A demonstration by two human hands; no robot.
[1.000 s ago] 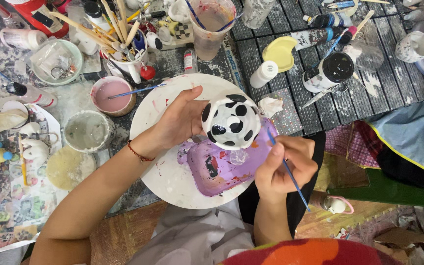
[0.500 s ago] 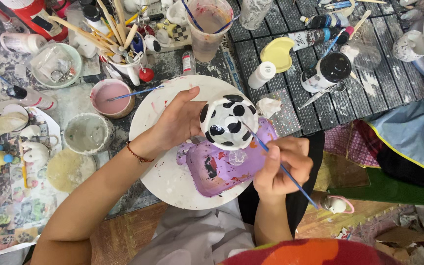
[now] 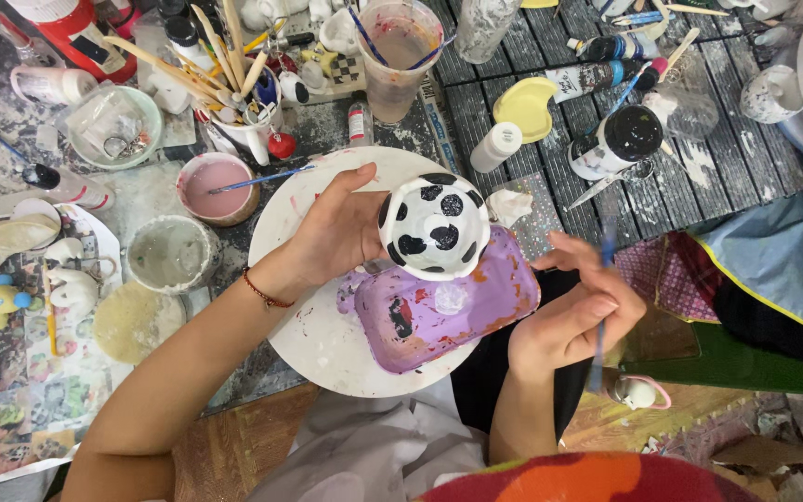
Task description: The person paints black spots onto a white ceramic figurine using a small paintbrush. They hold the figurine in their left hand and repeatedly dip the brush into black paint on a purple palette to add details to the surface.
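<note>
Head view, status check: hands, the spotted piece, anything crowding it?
Left hand grips the white black-spotted cup. Right hand pinches a blue brush, clear of the cup. Cup sits over the purple palette on the round white board.

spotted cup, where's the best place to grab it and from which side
Grip the spotted cup around its rounded side wall, coming from its left, as the left hand does now. It is upturned, base toward the camera, and the black spots may be wet, so touch the white gaps.
</note>
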